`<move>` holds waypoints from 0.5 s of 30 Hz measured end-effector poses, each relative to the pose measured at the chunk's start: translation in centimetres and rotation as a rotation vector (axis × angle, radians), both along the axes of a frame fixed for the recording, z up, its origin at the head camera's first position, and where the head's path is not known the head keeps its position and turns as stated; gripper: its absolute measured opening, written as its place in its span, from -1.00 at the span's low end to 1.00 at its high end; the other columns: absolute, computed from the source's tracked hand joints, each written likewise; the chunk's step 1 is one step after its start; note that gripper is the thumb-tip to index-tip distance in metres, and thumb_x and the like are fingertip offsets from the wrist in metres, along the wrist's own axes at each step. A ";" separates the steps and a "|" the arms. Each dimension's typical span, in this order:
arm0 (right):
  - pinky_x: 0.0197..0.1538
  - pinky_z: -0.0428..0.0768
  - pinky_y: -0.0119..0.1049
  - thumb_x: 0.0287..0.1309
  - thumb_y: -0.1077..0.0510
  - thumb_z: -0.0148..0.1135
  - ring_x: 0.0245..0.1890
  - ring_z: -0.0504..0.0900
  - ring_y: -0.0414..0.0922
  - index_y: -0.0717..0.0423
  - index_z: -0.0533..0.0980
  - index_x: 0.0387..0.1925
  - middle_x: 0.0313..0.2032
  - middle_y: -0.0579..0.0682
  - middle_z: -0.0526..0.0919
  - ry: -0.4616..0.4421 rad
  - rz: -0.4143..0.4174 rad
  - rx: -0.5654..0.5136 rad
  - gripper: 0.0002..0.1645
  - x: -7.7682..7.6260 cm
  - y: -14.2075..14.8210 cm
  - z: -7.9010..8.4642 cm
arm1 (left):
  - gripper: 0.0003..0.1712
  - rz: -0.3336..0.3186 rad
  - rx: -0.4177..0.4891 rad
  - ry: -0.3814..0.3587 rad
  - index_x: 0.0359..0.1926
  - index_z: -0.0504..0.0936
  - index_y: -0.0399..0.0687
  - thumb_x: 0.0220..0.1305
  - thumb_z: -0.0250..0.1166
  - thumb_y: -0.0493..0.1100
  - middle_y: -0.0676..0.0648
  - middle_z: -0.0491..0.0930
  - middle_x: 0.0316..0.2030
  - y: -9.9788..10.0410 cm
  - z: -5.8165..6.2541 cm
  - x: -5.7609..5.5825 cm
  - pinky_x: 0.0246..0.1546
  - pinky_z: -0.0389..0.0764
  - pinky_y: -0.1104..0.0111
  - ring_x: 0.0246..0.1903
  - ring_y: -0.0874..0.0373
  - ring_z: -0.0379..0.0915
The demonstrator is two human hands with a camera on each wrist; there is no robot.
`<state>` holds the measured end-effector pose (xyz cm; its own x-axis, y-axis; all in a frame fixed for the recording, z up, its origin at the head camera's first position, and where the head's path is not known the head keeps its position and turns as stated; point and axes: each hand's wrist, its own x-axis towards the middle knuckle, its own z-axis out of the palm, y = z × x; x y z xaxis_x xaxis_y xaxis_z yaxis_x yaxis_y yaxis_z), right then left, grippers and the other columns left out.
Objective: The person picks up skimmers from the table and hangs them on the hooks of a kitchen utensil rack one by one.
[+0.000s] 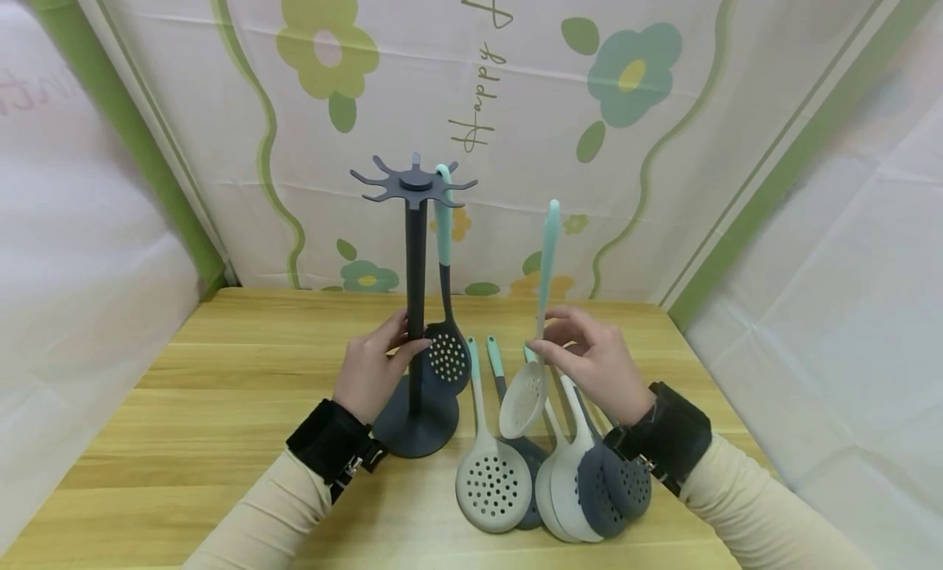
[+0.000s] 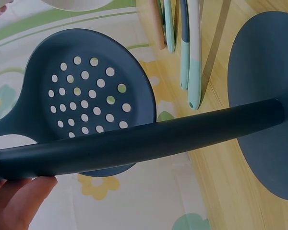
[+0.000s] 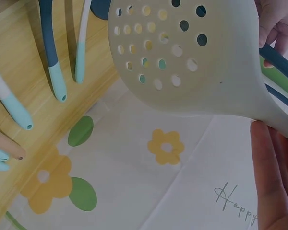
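Observation:
My left hand (image 1: 372,369) grips the upright pole of a dark utensil stand (image 1: 415,267), whose top spreads into several hook arms and whose round base rests on the table. From a back arm of the stand hangs a dark skimmer (image 1: 448,359) with a mint handle; in the left wrist view its perforated bowl (image 2: 38,91) appears behind the pole. To the right, my right hand (image 1: 593,361) pinches a cream skimmer (image 1: 523,402) low on its handle, the mint end pointing up and the bowl down. The holes in that bowl (image 3: 211,67) show clearly in the right wrist view.
A cream skimmer (image 1: 494,488) lies flat right of the stand's base. Several more cream and dark utensils overlap beside it, among them a dark perforated one (image 1: 629,484) under the right wrist. Behind the wooden table (image 1: 221,414) hangs a flowered cloth (image 1: 486,87).

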<state>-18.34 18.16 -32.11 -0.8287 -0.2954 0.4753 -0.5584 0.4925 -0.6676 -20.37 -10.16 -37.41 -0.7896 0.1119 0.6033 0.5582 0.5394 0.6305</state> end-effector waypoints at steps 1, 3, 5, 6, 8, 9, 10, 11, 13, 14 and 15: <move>-0.34 0.70 -0.39 0.20 0.30 0.35 -0.45 0.74 -0.06 0.26 0.52 -0.01 -0.35 0.13 0.74 0.000 -0.002 0.001 -0.67 0.0 0.0 0.0 | -0.60 0.001 0.000 -0.002 0.10 0.61 -0.26 0.25 0.36 -0.25 -0.23 0.74 -0.12 0.0 0.0 0.0 -0.22 0.73 0.16 -0.15 -0.12 0.73; -0.34 0.71 -0.38 0.19 0.30 0.35 -0.45 0.74 -0.08 0.26 0.52 0.00 -0.35 0.13 0.74 0.002 -0.001 0.002 -0.66 0.0 0.0 0.1 | -0.59 0.002 0.001 -0.008 0.11 0.60 -0.26 0.25 0.35 -0.25 -0.23 0.74 -0.12 0.0 -0.1 0.0 -0.22 0.74 0.17 -0.15 -0.12 0.73; -0.34 0.71 -0.38 0.20 0.31 0.35 -0.46 0.74 -0.10 0.26 0.52 0.00 -0.35 0.14 0.74 -0.001 0.003 -0.003 -0.66 0.0 -0.1 0.1 | -0.59 0.005 0.003 -0.010 0.11 0.60 -0.25 0.25 0.36 -0.24 -0.23 0.74 -0.12 0.0 -0.1 0.0 -0.23 0.74 0.17 -0.15 -0.12 0.73; -0.34 0.71 -0.37 0.20 0.31 0.35 -0.46 0.74 -0.11 0.26 0.51 0.01 -0.34 0.15 0.74 -0.003 0.005 -0.006 -0.66 0.0 -0.1 0.2 | -0.59 0.006 0.004 -0.009 0.12 0.60 -0.26 0.26 0.35 -0.24 -0.24 0.74 -0.12 0.1 -0.1 0.0 -0.23 0.74 0.17 -0.15 -0.11 0.73; -0.34 0.72 -0.37 0.20 0.31 0.35 -0.46 0.73 -0.15 0.26 0.51 0.01 -0.34 0.15 0.74 -0.003 0.006 -0.008 -0.65 0.0 -0.2 0.3 | -0.59 0.009 0.006 -0.005 0.11 0.61 -0.26 0.25 0.36 -0.24 -0.25 0.74 -0.12 0.1 0.0 0.1 -0.23 0.74 0.17 -0.15 -0.11 0.73; -0.34 0.72 -0.37 0.20 0.31 0.35 -0.45 0.73 -0.17 0.26 0.51 0.02 -0.34 0.15 0.74 -0.003 0.005 -0.008 -0.64 0.1 -0.2 0.3 | -0.60 0.012 0.006 -0.003 0.11 0.61 -0.26 0.25 0.36 -0.24 -0.25 0.74 -0.12 0.2 0.0 0.1 -0.23 0.74 0.17 -0.15 -0.11 0.73; -0.34 0.71 -0.38 0.20 0.31 0.34 -0.45 0.72 -0.18 0.26 0.51 0.03 -0.34 0.15 0.73 -0.006 0.004 -0.010 -0.64 0.1 -0.2 0.3 | -0.60 0.013 0.006 0.000 0.10 0.61 -0.26 0.25 0.36 -0.24 -0.26 0.74 -0.12 0.2 0.0 0.1 -0.22 0.74 0.17 -0.15 -0.11 0.73; -0.34 0.72 -0.38 0.20 0.30 0.35 -0.45 0.72 -0.19 0.26 0.50 0.03 -0.34 0.15 0.73 -0.005 0.005 -0.009 -0.63 0.1 -0.2 0.4 | -0.60 0.014 0.007 0.001 0.10 0.61 -0.26 0.25 0.36 -0.24 -0.26 0.74 -0.12 0.2 0.0 0.1 -0.22 0.74 0.17 -0.15 -0.11 0.73; -0.34 0.71 -0.38 0.19 0.29 0.35 -0.45 0.72 -0.20 0.26 0.50 0.03 -0.35 0.14 0.73 -0.005 0.003 -0.006 -0.62 0.1 -0.3 0.4 | -0.61 0.016 0.008 0.002 0.09 0.61 -0.26 0.25 0.37 -0.24 -0.26 0.74 -0.12 0.3 0.0 0.1 -0.21 0.73 0.17 -0.15 -0.11 0.73; -0.34 0.71 -0.38 0.20 0.29 0.35 -0.45 0.71 -0.20 0.25 0.50 0.04 -0.34 0.14 0.73 -0.009 0.004 -0.007 -0.62 0.1 -0.3 0.5 | -0.61 0.017 0.009 0.002 0.08 0.61 -0.26 0.25 0.37 -0.24 -0.27 0.74 -0.13 0.3 0.1 0.2 -0.21 0.73 0.17 -0.14 -0.11 0.73; -0.33 0.71 -0.38 0.20 0.29 0.35 -0.44 0.72 -0.19 0.26 0.50 0.04 -0.34 0.14 0.73 -0.010 0.005 -0.006 -0.62 0.1 -0.3 0.5 | -0.62 0.017 0.009 0.002 0.08 0.61 -0.26 0.25 0.37 -0.24 -0.27 0.74 -0.13 0.3 0.1 0.2 -0.21 0.73 0.17 -0.14 -0.11 0.73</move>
<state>-18.27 17.89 -31.61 -0.8320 -0.2965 0.4690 -0.5542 0.4857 -0.6760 -20.17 -9.83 -37.34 -0.7903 0.0927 0.6056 0.5498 0.5434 0.6344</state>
